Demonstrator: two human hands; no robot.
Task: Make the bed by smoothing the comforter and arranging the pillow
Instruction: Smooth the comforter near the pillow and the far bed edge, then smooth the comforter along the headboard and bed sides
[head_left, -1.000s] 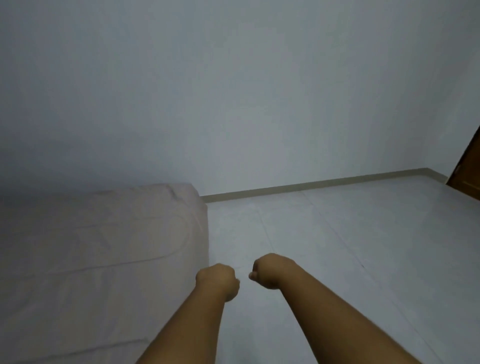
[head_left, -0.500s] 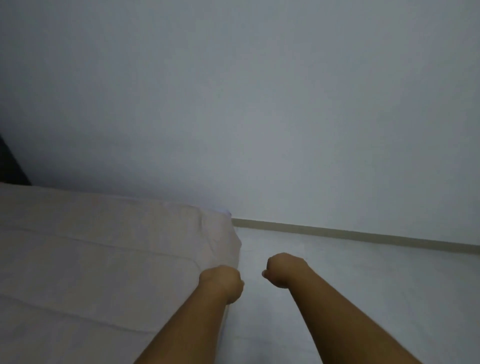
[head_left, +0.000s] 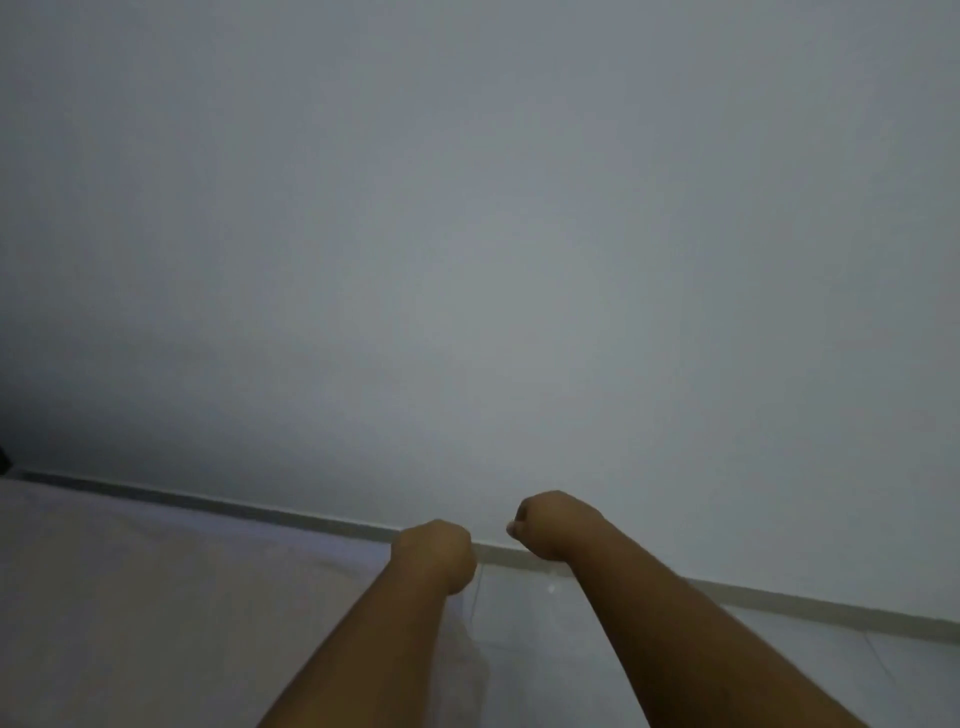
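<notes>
Comforter lies flat, untouched; left hand and right hand have fingers curled into empty fists.

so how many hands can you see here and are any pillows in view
2 hands, 0 pillows. The left hand is a closed fist over the bed's right edge. The right hand is a closed fist above the floor, against the wall. A pillow may lie out of frame.
</notes>
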